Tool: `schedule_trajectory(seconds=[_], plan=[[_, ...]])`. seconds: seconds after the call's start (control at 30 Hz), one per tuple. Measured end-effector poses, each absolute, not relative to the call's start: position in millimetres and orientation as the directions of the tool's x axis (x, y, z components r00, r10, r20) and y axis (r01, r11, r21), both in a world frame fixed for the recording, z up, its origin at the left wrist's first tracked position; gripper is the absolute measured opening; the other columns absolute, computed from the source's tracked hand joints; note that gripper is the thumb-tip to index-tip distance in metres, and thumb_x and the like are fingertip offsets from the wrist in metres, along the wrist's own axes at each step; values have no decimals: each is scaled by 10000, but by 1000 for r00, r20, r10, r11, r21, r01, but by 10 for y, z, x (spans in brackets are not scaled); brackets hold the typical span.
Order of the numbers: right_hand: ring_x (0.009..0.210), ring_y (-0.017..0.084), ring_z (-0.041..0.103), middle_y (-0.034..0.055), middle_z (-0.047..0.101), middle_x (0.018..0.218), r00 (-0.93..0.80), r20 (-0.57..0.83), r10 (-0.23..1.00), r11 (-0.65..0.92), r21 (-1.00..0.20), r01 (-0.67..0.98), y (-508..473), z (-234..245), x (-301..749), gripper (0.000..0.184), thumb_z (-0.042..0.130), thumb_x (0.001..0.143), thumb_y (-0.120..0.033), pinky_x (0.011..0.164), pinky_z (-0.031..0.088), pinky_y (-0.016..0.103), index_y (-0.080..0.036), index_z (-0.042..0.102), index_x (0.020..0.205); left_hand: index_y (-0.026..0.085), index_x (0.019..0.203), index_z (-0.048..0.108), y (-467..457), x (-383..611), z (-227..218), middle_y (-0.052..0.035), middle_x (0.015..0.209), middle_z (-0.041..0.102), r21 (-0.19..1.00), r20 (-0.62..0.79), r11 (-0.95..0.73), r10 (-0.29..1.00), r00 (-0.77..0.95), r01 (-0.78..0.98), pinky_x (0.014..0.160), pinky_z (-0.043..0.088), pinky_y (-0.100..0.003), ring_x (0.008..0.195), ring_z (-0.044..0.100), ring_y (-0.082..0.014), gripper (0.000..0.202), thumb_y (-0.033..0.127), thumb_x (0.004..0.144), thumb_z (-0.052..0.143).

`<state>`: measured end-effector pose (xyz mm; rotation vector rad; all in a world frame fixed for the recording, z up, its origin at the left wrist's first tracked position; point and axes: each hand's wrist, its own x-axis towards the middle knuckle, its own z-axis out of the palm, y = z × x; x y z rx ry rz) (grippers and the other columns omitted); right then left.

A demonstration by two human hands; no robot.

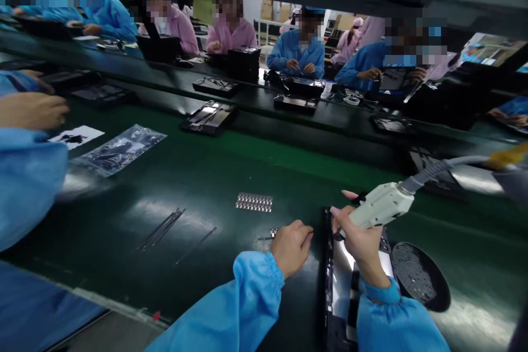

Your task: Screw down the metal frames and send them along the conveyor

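Green and glossy under factory lights, the bench (247,176) runs the length of an assembly line, with workers in blue and pink smocks seated along its far side behind a row of dark trays. At the near edge, one person's right hand (363,242) has its fingers clamped round the pale grip of an electric screwdriver (381,204), whose hose trails off to the right; the bit points down at the top end of a dark device chassis (336,286) lying lengthwise just below the hand. The left hand (291,246), just left of the chassis, rests on the bench with its fingers drawn together over a small metal piece (274,232); whether they actually pinch it cannot be told. Beyond that hand, further from the chassis, lies a strip of small metal parts (254,202), and well to the left a few thin dark rods (161,227). Just right of the chassis sits a round black dish of screws (421,276). Far off to the left, a clear plastic bag (117,149) and a co-worker's hand (33,110).

Done well, by this view, the step calls for the driver held square to the chassis, its bit seated fully before the trigger is pressed, and the free hand steadying the frame so nothing skids on the slick surface.
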<state>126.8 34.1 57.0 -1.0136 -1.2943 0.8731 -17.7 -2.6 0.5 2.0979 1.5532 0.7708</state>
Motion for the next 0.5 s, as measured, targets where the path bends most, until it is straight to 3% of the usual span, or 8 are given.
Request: schedule_trajectory(seconds=[0.2,0.4,0.5], plan=[[388,113,493,-97,543,451,112,329,938,326,-944,51,344,554,1251,368,726,771,-243,492,425,263,-172,529,1074,192,989,708,-23,-188,-14,-45,864,674,655,223,-302,953,204,693,723,535,-275,776,667,-175,225,199,913,496],[405,123,517,-92,544,460,134,330,935,320,-943,92,294,541,1214,284,725,760,-280,535,460,290,-195,511,925,168,905,689,-10,-232,86,-36,810,691,783,380,-391,916,124,485,733,528,-238,740,664,-139,194,162,905,495],[405,122,515,-96,535,473,133,304,943,293,-951,97,275,495,1193,274,711,768,-301,522,467,286,-200,507,921,174,935,662,-14,-244,100,-8,742,691,836,329,-337,940,95,433,672,529,-214,640,666,-112,202,148,910,464]])
